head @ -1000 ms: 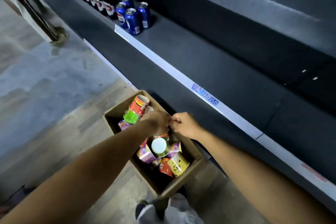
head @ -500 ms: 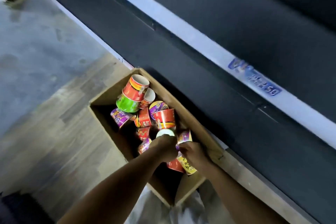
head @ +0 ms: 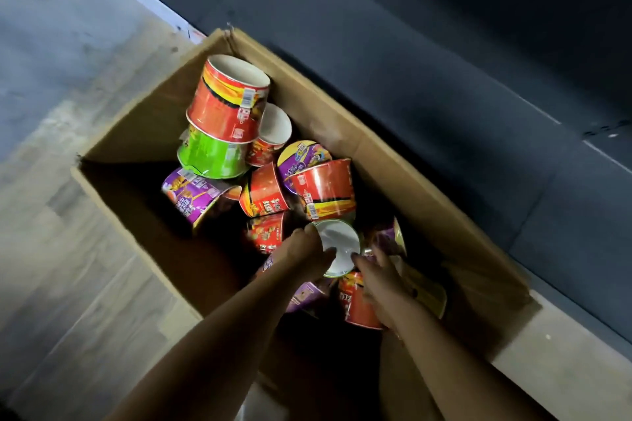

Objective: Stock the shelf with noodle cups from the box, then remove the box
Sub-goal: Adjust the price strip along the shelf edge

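Two arms reach into one cardboard box (head: 393,164), lower centre: left hand (head: 302,251) pinches a white-bottomed cup (head: 338,244); right hand (head: 381,280) touches it, grip unclear. Roughly thirteen noodle cups (head: 229,102).

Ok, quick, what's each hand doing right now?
Left hand: pinches the rim of a green-edged cup in the box.
Right hand: fingertips on the same cup; grip cannot be told.

Pale wood-plank floor (head: 85,267) borders a grey floor patch (head: 51,44) in dim light.
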